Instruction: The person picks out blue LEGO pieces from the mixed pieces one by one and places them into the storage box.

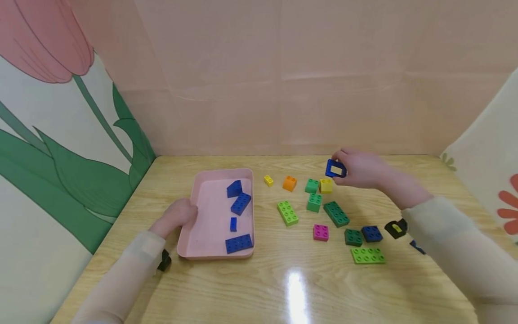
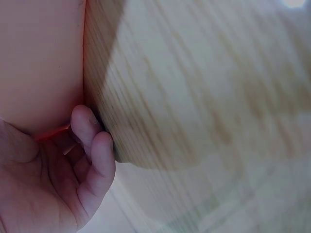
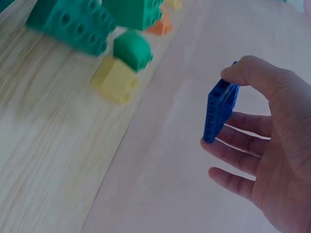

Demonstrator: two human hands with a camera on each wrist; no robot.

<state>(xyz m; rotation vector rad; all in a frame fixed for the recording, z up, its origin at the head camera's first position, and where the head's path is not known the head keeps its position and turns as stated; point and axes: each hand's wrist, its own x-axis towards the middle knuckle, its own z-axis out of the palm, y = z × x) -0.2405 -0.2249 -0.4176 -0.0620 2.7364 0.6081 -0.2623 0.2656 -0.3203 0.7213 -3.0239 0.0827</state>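
Note:
My right hand (image 1: 362, 168) is raised above the far right of the table. Its thumb and fingertips pinch a blue frame-shaped brick (image 1: 336, 168) with an opening through its middle; the right wrist view shows this blue brick (image 3: 221, 109) nearly edge-on. Below it stand a yellow brick (image 1: 326, 186) and a green brick (image 1: 312, 186). On the left, my left hand (image 1: 178, 216) grips the side of a pink tray (image 1: 202, 252). In the left wrist view its curled fingers (image 2: 99, 160) lie against the tray's outer wall. Several blue bricks (image 1: 241, 204) lie inside the tray.
Right of the tray are a small yellow brick (image 1: 269, 181), an orange brick (image 1: 289, 183), lime bricks (image 1: 288, 213), a dark green brick (image 1: 336, 213), a magenta brick (image 1: 321, 232) and a blue brick (image 1: 372, 234). A pink cloth wall (image 1: 279, 112) rises behind the table.

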